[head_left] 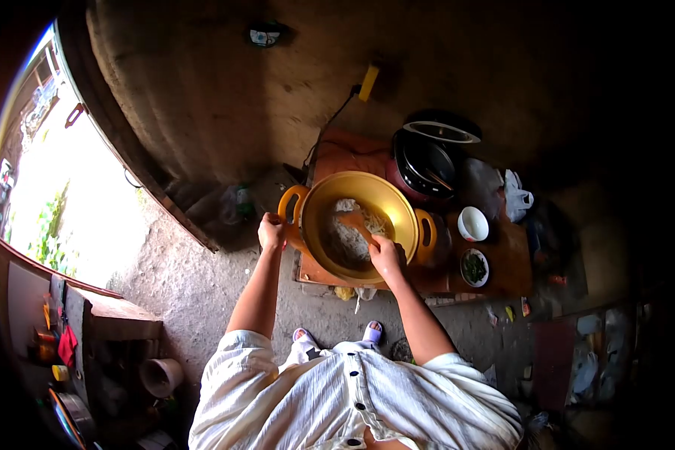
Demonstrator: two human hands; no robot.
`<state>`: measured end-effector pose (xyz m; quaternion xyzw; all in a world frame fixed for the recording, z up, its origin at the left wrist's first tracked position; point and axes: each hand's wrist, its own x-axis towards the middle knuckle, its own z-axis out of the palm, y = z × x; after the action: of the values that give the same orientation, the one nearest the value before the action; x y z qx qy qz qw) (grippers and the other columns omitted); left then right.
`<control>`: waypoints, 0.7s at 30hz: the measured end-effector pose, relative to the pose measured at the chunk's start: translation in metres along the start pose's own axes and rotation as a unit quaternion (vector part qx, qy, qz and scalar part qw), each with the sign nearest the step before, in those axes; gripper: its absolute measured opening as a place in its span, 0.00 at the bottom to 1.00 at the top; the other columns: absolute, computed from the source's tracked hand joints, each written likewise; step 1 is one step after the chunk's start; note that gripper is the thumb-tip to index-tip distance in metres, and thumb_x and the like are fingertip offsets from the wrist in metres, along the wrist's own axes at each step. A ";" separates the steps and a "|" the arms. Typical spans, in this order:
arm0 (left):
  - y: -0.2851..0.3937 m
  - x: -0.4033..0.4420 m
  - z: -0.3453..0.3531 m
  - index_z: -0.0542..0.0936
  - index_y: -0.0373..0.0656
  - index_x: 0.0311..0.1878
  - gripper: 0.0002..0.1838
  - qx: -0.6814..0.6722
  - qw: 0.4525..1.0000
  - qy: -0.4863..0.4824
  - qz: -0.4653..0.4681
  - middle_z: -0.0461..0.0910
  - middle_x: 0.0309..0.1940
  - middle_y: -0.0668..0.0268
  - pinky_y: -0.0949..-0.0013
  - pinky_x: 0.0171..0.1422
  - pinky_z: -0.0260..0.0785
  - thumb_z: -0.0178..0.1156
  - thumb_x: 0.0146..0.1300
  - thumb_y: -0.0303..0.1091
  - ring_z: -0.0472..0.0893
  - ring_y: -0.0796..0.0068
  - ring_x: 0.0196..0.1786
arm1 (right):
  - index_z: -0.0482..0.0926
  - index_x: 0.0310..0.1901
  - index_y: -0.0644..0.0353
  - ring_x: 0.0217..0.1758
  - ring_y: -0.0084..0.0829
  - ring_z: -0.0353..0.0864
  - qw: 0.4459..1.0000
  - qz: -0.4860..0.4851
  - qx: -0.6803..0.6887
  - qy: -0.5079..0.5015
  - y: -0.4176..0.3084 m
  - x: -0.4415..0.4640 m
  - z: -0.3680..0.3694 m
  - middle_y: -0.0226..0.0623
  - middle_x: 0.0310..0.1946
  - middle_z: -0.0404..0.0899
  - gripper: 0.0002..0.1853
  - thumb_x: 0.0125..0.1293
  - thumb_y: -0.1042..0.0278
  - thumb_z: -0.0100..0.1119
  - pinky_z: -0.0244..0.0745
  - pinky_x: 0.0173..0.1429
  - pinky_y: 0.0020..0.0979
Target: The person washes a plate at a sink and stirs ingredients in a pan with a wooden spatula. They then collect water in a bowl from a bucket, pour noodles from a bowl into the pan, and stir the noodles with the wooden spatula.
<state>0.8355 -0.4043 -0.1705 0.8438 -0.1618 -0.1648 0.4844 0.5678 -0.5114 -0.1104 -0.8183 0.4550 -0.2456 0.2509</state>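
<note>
A large gold-coloured pot (395,201) with orange handles stands on a low reddish-brown table (502,255). Pale, whitish food (347,238) lies in its bottom. My right hand (388,259) is closed around a wooden spatula (358,223), whose broad end reaches into the food. At the pot's left side, my left hand (271,232) is closed by the left handle (291,204); its fingers are small in view, and the handle passes beside them.
Right of the pot are an open dark cooker (425,169), a white bowl (472,223), a bowl of greens (474,268) and a plastic bag (517,197). A yellow power strip (368,82) hangs on the wall. A bright doorway (75,187) is at left.
</note>
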 end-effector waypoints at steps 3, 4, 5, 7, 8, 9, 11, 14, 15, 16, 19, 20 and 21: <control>0.004 -0.006 -0.005 0.76 0.44 0.36 0.12 -0.008 1.000 -0.001 0.008 0.80 0.30 0.59 0.67 0.40 0.70 0.60 0.49 0.38 0.80 0.63 0.35 | 0.76 0.39 0.65 0.41 0.47 0.76 0.999 0.016 0.013 0.050 0.034 0.018 0.021 0.51 0.34 0.77 0.14 0.51 0.68 0.54 0.71 0.44 0.37; 0.009 -0.008 -0.007 0.76 0.44 0.35 0.12 -0.002 1.000 0.001 0.002 0.80 0.31 0.59 0.67 0.40 0.70 0.60 0.49 0.38 0.80 0.63 0.35 | 0.76 0.40 0.65 0.42 0.46 0.75 1.000 0.016 0.010 0.021 0.038 0.017 0.019 0.51 0.37 0.76 0.15 0.51 0.68 0.55 0.70 0.47 0.35; 0.012 -0.009 -0.008 0.76 0.44 0.35 0.12 0.004 1.000 0.003 -0.005 0.80 0.31 0.59 0.67 0.40 0.70 0.61 0.49 0.39 0.80 0.63 0.35 | 0.75 0.41 0.66 0.44 0.45 0.75 1.000 0.017 0.005 -0.008 0.041 0.016 0.016 0.51 0.39 0.76 0.15 0.51 0.69 0.56 0.69 0.49 0.34; 0.001 -0.003 -0.003 0.76 0.44 0.35 0.12 0.012 1.000 0.005 0.007 0.80 0.31 0.59 0.67 0.40 0.70 0.60 0.49 0.39 0.80 0.64 0.36 | 0.76 0.41 0.66 0.43 0.44 0.75 1.000 -0.005 -0.005 -0.028 0.027 0.013 -0.010 0.50 0.37 0.76 0.15 0.50 0.70 0.57 0.69 0.49 0.34; 0.001 -0.003 -0.003 0.76 0.43 0.35 0.12 0.013 1.000 0.006 0.012 0.80 0.31 0.59 0.67 0.40 0.70 0.60 0.49 0.38 0.80 0.64 0.36 | 0.76 0.40 0.66 0.43 0.44 0.75 0.999 0.009 -0.010 -0.032 0.020 0.013 -0.019 0.50 0.37 0.76 0.15 0.50 0.70 0.57 0.69 0.49 0.34; 0.002 -0.003 -0.002 0.76 0.43 0.35 0.12 0.014 1.000 0.006 0.018 0.80 0.31 0.59 0.67 0.40 0.70 0.60 0.49 0.38 0.80 0.64 0.35 | 0.76 0.40 0.66 0.43 0.44 0.75 0.999 0.024 -0.015 -0.034 0.011 0.013 -0.029 0.50 0.37 0.76 0.15 0.49 0.70 0.57 0.69 0.49 0.34; 0.009 -0.008 -0.006 0.76 0.43 0.35 0.11 0.007 1.000 -0.002 0.015 0.80 0.31 0.59 0.67 0.40 0.70 0.60 0.49 0.38 0.80 0.64 0.35 | 0.77 0.38 0.66 0.41 0.43 0.76 0.999 0.012 0.017 -0.027 0.000 0.012 -0.027 0.49 0.35 0.77 0.13 0.50 0.71 0.57 0.70 0.47 0.34; 0.033 -0.021 -0.019 0.76 0.40 0.35 0.13 -0.013 0.999 -0.021 -0.033 0.79 0.30 0.60 0.70 0.39 0.70 0.61 0.47 0.36 0.79 0.66 0.34 | 0.78 0.38 0.61 0.38 0.43 0.78 0.997 0.003 -0.048 -0.055 -0.031 0.006 -0.025 0.47 0.33 0.78 0.13 0.50 0.66 0.57 0.72 0.43 0.36; 0.027 -0.018 -0.016 0.76 0.40 0.35 0.13 -0.012 0.999 -0.021 -0.032 0.79 0.30 0.60 0.70 0.39 0.70 0.61 0.47 0.36 0.79 0.66 0.34 | 0.78 0.38 0.59 0.39 0.44 0.77 0.998 -0.005 -0.046 -0.033 -0.014 0.010 -0.010 0.46 0.34 0.78 0.13 0.50 0.64 0.56 0.71 0.43 0.36; 0.016 -0.011 -0.010 0.76 0.40 0.35 0.13 0.001 1.000 -0.011 -0.014 0.79 0.30 0.60 0.70 0.39 0.70 0.61 0.47 0.36 0.79 0.66 0.34 | 0.78 0.38 0.60 0.39 0.44 0.77 0.998 0.014 -0.062 -0.017 -0.007 0.014 -0.005 0.47 0.33 0.78 0.13 0.51 0.65 0.56 0.71 0.43 0.36; 0.011 -0.009 -0.008 0.76 0.42 0.35 0.12 0.013 1.000 0.010 0.016 0.80 0.30 0.59 0.68 0.39 0.70 0.61 0.47 0.36 0.80 0.65 0.34 | 0.76 0.40 0.66 0.38 0.45 0.77 0.999 -0.030 0.006 0.026 0.051 0.028 0.027 0.51 0.33 0.77 0.14 0.51 0.68 0.56 0.71 0.44 0.35; 0.011 -0.009 -0.007 0.76 0.43 0.36 0.12 0.013 0.999 0.018 0.028 0.80 0.31 0.59 0.66 0.39 0.71 0.61 0.48 0.36 0.80 0.64 0.35 | 0.76 0.40 0.66 0.39 0.45 0.77 0.999 -0.025 -0.031 -0.005 0.037 0.028 0.011 0.50 0.33 0.77 0.14 0.51 0.68 0.56 0.71 0.44 0.34; 0.009 -0.010 -0.007 0.76 0.43 0.36 0.12 0.013 0.999 0.018 0.024 0.80 0.31 0.59 0.66 0.39 0.71 0.61 0.48 0.36 0.80 0.64 0.35 | 0.76 0.40 0.66 0.39 0.45 0.77 0.997 -0.016 -0.068 -0.039 0.019 0.022 -0.009 0.50 0.34 0.78 0.14 0.51 0.69 0.56 0.71 0.44 0.33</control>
<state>0.8286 -0.3995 -0.1580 0.8487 -0.1753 -0.1359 0.4801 0.5600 -0.5406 -0.1118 -0.8495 0.4473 -0.1866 0.2084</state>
